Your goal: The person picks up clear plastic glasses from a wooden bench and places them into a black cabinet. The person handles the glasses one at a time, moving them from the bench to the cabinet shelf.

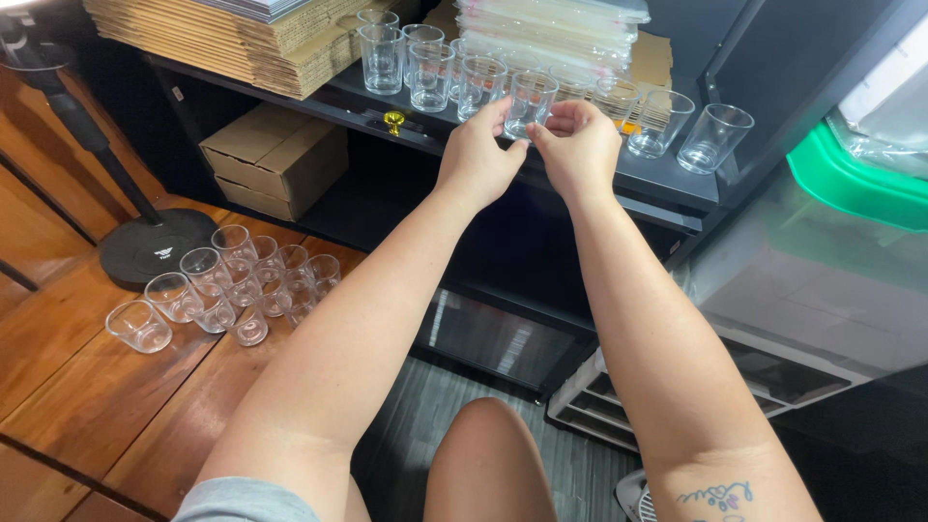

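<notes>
Here, a clear glass gripped between the fingers of left hand and right hand, above a dark shelf, more glasses lined up alongside.

Brown cardboard box under shelf; clear plastic bags stacked above.

Dark shelf unit stands over a wooden floor.
</notes>
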